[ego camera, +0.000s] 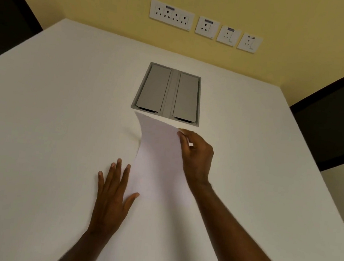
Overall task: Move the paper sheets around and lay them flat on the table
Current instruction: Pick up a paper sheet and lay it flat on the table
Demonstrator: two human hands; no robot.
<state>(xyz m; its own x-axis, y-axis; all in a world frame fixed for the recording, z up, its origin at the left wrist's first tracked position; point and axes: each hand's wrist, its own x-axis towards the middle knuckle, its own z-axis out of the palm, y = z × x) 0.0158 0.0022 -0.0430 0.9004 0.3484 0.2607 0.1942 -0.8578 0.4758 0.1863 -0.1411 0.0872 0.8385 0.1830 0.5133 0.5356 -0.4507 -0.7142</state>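
With the paper sheet pinched at its far right edge by the right hand and the left hand spread flat on the tabletop, the raised far end should be lowered gently.

From my feed I see two bare hands and the forearms behind them. The left hand shows me its back, with all five fingers in view and short, trimmed nails on each tip. The right hand also shows its back, with the knuckles as a ridged line and a nail visible on a fingertip. Behind each wrist, the left forearm and the right forearm are bare down to the picture's bottom edge. Both are slim, widening away from the hands.
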